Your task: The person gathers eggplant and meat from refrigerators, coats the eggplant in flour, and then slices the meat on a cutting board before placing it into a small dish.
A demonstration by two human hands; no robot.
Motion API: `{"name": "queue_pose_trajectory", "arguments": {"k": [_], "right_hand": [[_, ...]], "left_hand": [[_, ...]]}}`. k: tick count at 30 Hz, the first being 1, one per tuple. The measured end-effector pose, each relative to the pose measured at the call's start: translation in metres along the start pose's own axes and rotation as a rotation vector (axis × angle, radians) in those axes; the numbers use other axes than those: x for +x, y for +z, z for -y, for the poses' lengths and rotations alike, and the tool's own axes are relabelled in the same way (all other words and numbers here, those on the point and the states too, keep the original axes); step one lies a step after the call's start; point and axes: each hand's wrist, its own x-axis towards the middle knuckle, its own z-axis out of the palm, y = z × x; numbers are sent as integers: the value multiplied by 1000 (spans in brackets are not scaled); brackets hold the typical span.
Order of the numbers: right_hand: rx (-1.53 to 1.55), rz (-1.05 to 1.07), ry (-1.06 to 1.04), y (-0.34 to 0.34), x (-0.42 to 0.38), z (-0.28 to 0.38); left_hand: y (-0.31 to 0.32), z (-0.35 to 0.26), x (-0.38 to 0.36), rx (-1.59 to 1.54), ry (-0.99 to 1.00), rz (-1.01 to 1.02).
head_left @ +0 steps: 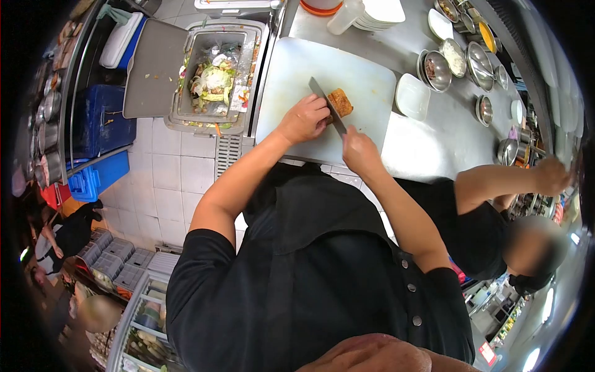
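Observation:
A white cutting board (pixel 291 68) lies on the steel counter in front of me. My right hand (pixel 361 150) is wrapped round the handle of a kitchen knife (pixel 325 98), whose long blade points away from me and to the left. Against the blade's right side sits a golden-brown fried piece of food (pixel 341 102). On the blade's other side, my left hand (pixel 304 118) rests with its fingers curled and bunched close to the metal. What lies under those fingertips is hidden.
A bin of food scraps (pixel 186 118) stands left of the board. To the right are a white square dish (pixel 413 97) and several steel bowls (pixel 437 71). Stacked white plates (pixel 379 13) stand behind. A co-worker (pixel 477 229) reaches across the counter on my right.

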Motion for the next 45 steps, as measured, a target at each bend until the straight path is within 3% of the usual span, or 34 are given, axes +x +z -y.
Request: {"name": "queue_pose_trajectory", "arguments": {"k": [2, 5, 8, 13, 19, 21, 24, 26, 38, 42, 45], "right_hand": [[-5, -139, -47, 21, 20, -1], [-32, -8, -35, -17, -4, 0], [5, 41, 47, -13, -32, -15], [21, -69, 18, 25, 10, -15], [64, -80, -54, -35, 10, -11], [132, -178, 89, -47, -20, -11], [213, -225, 189, -41, -47, -32], [232, -219, 226, -36, -55, -42], [192, -220, 202, -48, -52, -49], [171, -237, 134, -52, -49, -49], [169, -222, 103, -54, -42, -50]], "left_hand": [[-2, 3, 0, -3, 26, 28], [-3, 1, 1, 37, 10, 25], [5, 5, 0, 13, 4, -9], [1, -4, -3, 13, -13, 19], [-9, -13, -41, 146, -82, -28], [-14, -20, -56, 196, -125, -28], [-21, -36, -61, 242, -174, 40], [-15, -45, -54, 400, -181, 265], [-13, -42, -50, 466, -167, 372], [-17, -46, -43, 442, -172, 363], [-17, -47, -25, 350, -137, 203]]}}
